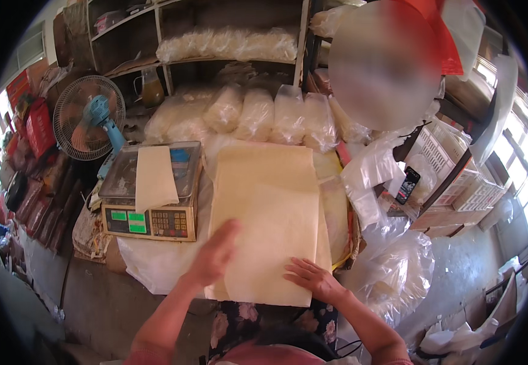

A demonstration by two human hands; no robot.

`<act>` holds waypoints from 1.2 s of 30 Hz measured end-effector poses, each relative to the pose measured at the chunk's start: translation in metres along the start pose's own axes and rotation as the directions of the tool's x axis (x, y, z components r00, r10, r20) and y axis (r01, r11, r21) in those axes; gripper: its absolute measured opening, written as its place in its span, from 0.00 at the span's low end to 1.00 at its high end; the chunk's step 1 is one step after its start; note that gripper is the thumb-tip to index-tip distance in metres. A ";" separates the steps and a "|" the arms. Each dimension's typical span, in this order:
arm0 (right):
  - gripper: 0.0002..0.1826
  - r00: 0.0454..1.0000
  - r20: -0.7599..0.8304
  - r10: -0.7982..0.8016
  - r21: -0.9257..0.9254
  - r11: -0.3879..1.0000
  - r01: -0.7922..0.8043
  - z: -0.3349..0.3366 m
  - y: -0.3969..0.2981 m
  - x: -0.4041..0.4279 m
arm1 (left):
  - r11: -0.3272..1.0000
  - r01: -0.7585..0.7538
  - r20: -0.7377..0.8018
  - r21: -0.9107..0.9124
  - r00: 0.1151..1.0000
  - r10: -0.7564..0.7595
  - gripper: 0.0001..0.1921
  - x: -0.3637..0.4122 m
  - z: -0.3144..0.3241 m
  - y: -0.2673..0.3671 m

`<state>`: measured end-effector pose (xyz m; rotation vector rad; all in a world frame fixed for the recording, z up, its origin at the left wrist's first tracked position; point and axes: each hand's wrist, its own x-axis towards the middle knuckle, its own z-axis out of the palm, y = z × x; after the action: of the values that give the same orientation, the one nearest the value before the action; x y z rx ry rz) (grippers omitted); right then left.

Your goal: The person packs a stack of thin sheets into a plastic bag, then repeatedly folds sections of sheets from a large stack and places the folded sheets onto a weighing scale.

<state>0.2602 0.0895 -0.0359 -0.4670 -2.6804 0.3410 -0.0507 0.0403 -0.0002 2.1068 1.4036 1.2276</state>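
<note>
Before me lies a stack of large pale-yellow thin sheets (268, 182), its near edge at the front of the work surface. My right hand (312, 279) rests flat on the near right part of the top sheet, fingers spread and pointing left. Over the left side of the sheets is my left hand (220, 251), blurred, with nothing seen in it; whether it touches them is unclear. To the left stands a digital scale (150, 223) with green displays. A folded pale sheet (155, 175) lies across its metal pan.
Filled clear plastic bags (257, 114) line the back below wooden shelves (232, 59). An electric fan (89, 117) stands at the back left. At the right are white plastic crates (469, 187), a phone (407, 185) and a large clear plastic bag (391, 269). A blurred round patch covers the upper right.
</note>
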 end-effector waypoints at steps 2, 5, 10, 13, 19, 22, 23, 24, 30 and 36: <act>0.28 1.000 0.013 0.001 0.013 1.000 -0.001 0.002 0.000 0.001 | 0.960 -0.134 0.259 0.247 0.963 0.068 0.27 0.004 0.017 -0.003; 0.28 0.999 0.037 0.022 0.027 0.999 -0.023 0.003 0.001 -0.001 | 0.849 -0.149 0.537 0.506 0.825 -0.175 0.29 -0.009 0.039 -0.029; 0.24 0.994 0.052 0.092 0.196 0.975 -0.101 0.003 0.009 -0.003 | 0.894 -0.145 0.569 0.423 0.811 -0.137 0.28 -0.009 0.039 -0.044; 0.18 0.974 0.005 0.224 0.491 0.848 -0.198 0.008 0.019 -0.008 | 0.988 0.108 0.610 0.111 0.777 -0.153 0.28 0.011 0.017 -0.055; 0.21 0.554 -0.002 0.833 0.553 0.462 -0.693 0.004 0.023 0.031 | 0.394 0.550 0.392 -0.736 0.822 -0.413 0.33 0.003 -0.013 -0.073; 0.22 0.585 -0.036 0.810 0.513 0.518 -0.684 0.002 0.032 0.042 | 0.778 0.620 -0.039 -0.104 0.779 -0.626 0.39 0.001 0.019 -0.035; 0.22 0.583 -0.039 0.812 0.514 0.517 -0.685 0.004 0.036 0.042 | 0.780 0.617 -0.037 -0.103 0.781 -0.623 0.39 0.002 0.025 -0.033; 0.22 0.580 -0.062 0.813 0.477 0.534 -0.698 0.007 0.040 0.043 | 0.896 0.314 -0.121 0.313 0.949 -0.290 0.41 0.004 0.029 -0.033; 0.40 0.636 -0.188 0.748 0.251 0.663 -0.705 -0.010 0.022 0.062 | 0.742 -0.057 0.251 0.668 0.956 -0.153 0.40 0.007 0.047 -0.033; 0.49 0.881 0.038 0.472 -0.227 0.862 -0.453 -0.015 0.026 0.058 | 0.786 -0.142 0.269 0.602 0.963 -0.032 0.34 0.015 0.041 -0.062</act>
<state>0.2231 0.1370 -0.0104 -1.2009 -2.6770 0.2103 -0.0527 0.0899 -0.0578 2.6226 1.7902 0.4776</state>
